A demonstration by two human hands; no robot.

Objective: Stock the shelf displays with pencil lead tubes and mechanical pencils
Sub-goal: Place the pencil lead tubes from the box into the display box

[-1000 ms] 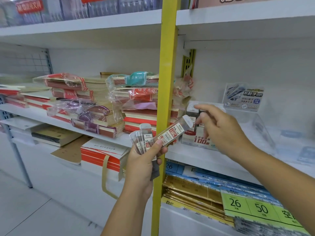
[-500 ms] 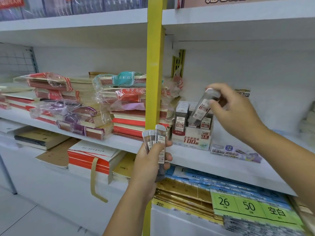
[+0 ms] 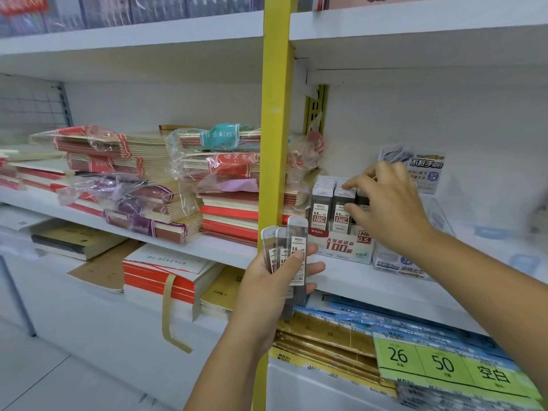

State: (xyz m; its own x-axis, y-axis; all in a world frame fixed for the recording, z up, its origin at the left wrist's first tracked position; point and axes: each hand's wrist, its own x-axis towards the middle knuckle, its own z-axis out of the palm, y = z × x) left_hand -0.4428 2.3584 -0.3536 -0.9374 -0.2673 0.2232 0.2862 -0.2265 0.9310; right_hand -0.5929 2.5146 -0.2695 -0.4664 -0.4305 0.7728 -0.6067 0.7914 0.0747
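Note:
My left hand [image 3: 274,287] grips three clear pencil lead tubes [image 3: 292,252], fanned upright, in front of the yellow post. On the middle shelf stands a white display box [image 3: 341,247] marked HB 0.5, filled with rows of dark lead tubes [image 3: 320,203]. My right hand [image 3: 388,209] reaches over that box, forefinger on the tube tops and thumb against their fronts. It pinches a dark lead tube [image 3: 364,203] in the right-hand row, mostly hidden behind the thumb.
A yellow upright post [image 3: 274,120] divides the shelving. Wrapped exercise-book stacks [image 3: 225,191] fill the shelf to the left of the box. A clear display case [image 3: 439,215] with a printed header card stands to the right. Green price cards [image 3: 439,363] and gold packs lie below.
My right hand took one tube from the left hand, carried it up and right, and has lowered it into the display box. The left hand kept its three tubes.

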